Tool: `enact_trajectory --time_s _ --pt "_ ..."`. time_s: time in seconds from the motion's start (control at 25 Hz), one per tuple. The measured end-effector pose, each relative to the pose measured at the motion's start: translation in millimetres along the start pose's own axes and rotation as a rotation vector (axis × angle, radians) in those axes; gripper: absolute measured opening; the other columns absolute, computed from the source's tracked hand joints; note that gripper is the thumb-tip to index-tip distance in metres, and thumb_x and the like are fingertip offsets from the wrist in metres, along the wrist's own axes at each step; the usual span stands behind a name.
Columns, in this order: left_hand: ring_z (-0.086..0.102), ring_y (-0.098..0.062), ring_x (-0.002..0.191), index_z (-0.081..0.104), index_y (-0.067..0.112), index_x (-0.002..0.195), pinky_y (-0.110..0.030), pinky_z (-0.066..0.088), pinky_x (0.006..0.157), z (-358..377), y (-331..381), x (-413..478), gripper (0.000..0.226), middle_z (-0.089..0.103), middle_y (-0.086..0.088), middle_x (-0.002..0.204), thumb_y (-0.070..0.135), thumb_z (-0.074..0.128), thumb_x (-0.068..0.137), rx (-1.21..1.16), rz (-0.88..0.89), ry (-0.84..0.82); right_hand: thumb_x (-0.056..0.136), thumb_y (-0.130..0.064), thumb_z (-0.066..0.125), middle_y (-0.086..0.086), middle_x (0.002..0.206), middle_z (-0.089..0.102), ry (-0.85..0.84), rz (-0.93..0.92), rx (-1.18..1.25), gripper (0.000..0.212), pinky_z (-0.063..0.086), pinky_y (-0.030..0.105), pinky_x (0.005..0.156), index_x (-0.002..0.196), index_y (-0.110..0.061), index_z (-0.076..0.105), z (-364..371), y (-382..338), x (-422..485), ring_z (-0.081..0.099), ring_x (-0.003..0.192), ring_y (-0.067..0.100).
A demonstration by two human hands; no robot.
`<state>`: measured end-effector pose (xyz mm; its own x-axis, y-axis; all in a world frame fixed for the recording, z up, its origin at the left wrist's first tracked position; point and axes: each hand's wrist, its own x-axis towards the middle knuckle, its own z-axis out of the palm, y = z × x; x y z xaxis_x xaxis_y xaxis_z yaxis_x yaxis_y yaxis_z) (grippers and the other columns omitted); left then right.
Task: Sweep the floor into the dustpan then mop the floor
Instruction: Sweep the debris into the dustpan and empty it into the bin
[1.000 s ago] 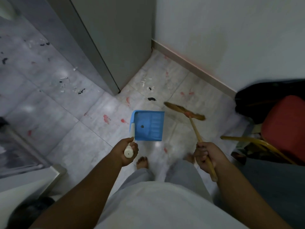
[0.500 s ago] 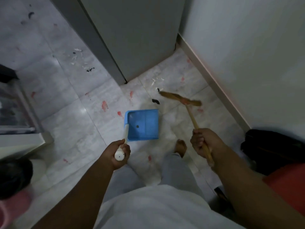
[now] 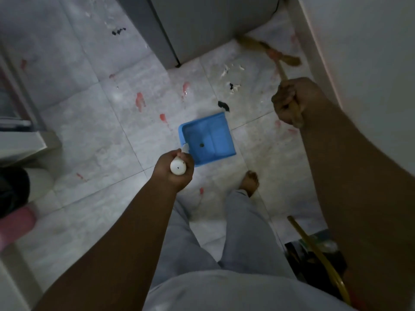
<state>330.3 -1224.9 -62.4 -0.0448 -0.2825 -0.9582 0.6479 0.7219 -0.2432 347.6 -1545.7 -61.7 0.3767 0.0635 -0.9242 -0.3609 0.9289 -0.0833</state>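
1. The fingers [image 3: 188,163] of the left hand [image 3: 173,173] are curled tight round the white handle [image 3: 178,167] of the dustpan; its rounded end pokes out of the fist towards the camera.
2. The fingers [image 3: 281,106] of the right hand [image 3: 293,101] are clamped on the wooden shaft of the broom [image 3: 270,51], with the shaft's butt end showing just below the fist.
3. The blue dustpan [image 3: 210,136] sits just ahead of the left hand, low over the floor [image 3: 89,135]; whether it touches the tiles cannot be told. One small dark speck [image 3: 201,145] lies inside it.
4. The broom's straw head is blurred and reaches into the far corner, between the grey cabinet [image 3: 202,23] and the wall [image 3: 359,52], well apart from the dustpan.
5. Between broom head and dustpan lie white scraps [image 3: 233,68] and, just beside the pan's far corner, a black scrap [image 3: 223,105].
6. More black bits [image 3: 118,31] lie on the far-left tiles, and red smears [image 3: 140,101] dot the floor to the left of the pan.
7. A bare foot [image 3: 249,182] stands near the pan's near edge, and a yellow stick [image 3: 314,250] lies at lower right.
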Motion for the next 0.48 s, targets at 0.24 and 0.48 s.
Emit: enact_trajectory --time_s 0.24,0.48 --pt "0.051 -0.014 0.039 0.043 0.005 0.136 -0.022 0.049 0.035 1.0 9.8 -2.5 0.044 0.05 -0.008 0.058 0.008 0.053 0.093 -0.13 0.082 -0.006 0.091 -0.008 0.042 -0.007 0.041 0.035 -0.039 0.082 -0.035 0.034 0.034 0.011 0.034 0.06 -0.017 0.033 11.2 -5.6 35.7 0.038 0.033 0.003" --pt "0.055 -0.014 0.041 0.045 0.004 0.132 -0.022 0.05 0.037 -15.2 9.6 -6.0 0.04 0.052 -0.003 0.063 0.012 0.052 0.094 -0.139 0.083 -0.012 0.098 -0.011 0.036 -0.007 0.043 0.033 -0.032 0.046 -0.036 0.033 0.032 0.013 0.032 0.065 -0.017 0.033 8.9 -3.8 28.8 0.035 0.033 0.003"
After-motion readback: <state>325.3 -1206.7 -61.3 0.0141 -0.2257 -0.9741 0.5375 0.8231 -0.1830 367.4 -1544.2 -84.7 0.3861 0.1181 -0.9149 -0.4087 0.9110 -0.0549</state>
